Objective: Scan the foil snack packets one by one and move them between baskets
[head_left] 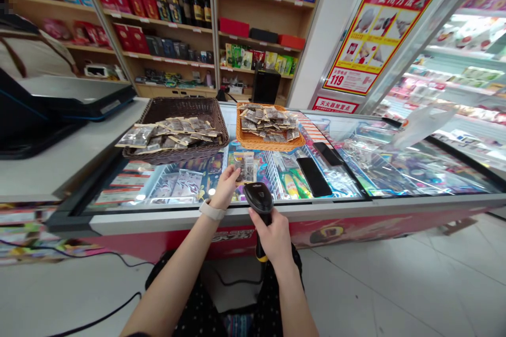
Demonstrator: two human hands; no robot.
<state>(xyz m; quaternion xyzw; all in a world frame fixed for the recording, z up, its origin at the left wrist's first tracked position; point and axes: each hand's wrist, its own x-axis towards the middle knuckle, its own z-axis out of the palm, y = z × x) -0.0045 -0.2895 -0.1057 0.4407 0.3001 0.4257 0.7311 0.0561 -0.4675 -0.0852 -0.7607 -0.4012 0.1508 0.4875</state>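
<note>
Probably midway: pinching one packet [247,164] over the near freezer [336,210] edge in left-hand grip [225,188], scanner [259,196] in right-hand grip [273,236]; more beyond in brown basket [185,154] and orange basket [272,144], can't tell done from undone.

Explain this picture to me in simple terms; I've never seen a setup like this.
There is no machine doing the handling here, just a person. The only picture comes from a camera worn on that person's head, looking forward and down, so the forearms reach in from the bottom.

The left hand holds a small packet by its left edge. The right hand grips a black handheld scanner by its handle, with its head close to the packet.

Both are over a glass-topped chest with goods showing through the glass. On top stand a dark brown basket and an orange basket, each holding similar packets. To the right lie two dark, phone-like objects.
</note>
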